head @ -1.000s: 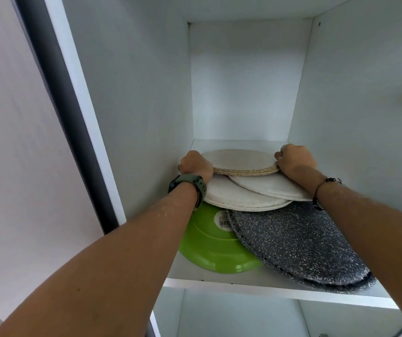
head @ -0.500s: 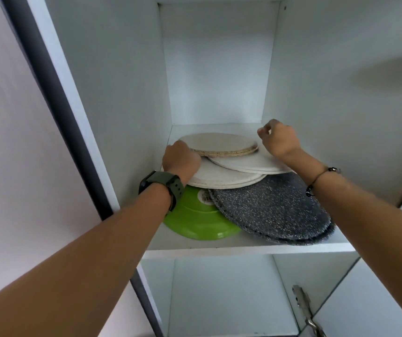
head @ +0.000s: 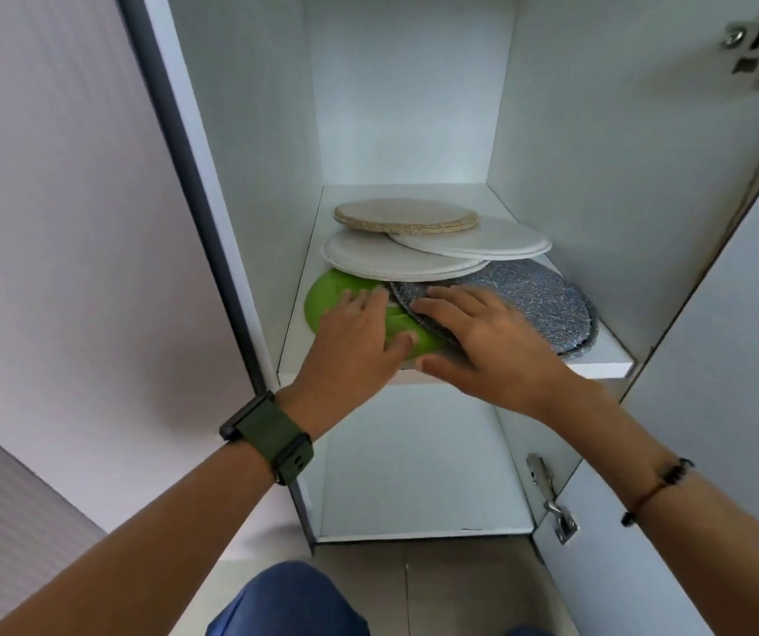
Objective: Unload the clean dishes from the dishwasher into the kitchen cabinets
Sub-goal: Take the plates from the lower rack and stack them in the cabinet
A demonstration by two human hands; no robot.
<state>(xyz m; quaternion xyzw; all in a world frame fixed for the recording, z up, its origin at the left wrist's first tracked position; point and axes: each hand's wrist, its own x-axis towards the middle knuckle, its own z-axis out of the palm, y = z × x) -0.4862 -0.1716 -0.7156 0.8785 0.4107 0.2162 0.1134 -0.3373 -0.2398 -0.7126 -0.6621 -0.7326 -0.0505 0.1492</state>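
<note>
A loose pile of upturned plates lies on the white cabinet shelf (head: pixel 607 360). A beige plate (head: pixel 405 214) is on top, over two white plates (head: pixel 483 241) (head: pixel 382 261). Under them are a green plate (head: pixel 327 298) at the left and a grey speckled plate (head: pixel 538 300) at the right. My left hand (head: pixel 359 342) is spread flat over the green plate's front edge. My right hand (head: pixel 483 342) lies open on the front of the grey speckled plate. Neither hand grips anything.
The tall narrow cabinet has white side walls and a lower compartment (head: pixel 414 475) beneath the shelf. Its open door (head: pixel 712 406) stands at the right with metal hinges (head: pixel 552 502) (head: pixel 758 52). A white wall panel (head: pixel 70 222) is at the left. My blue-clad knee (head: pixel 286 599) shows at the bottom.
Both hands have let go of the beige plate at the top of the pile and drawn back to the front, now resting open on the green and grey plates. The view has pulled back and down.
</note>
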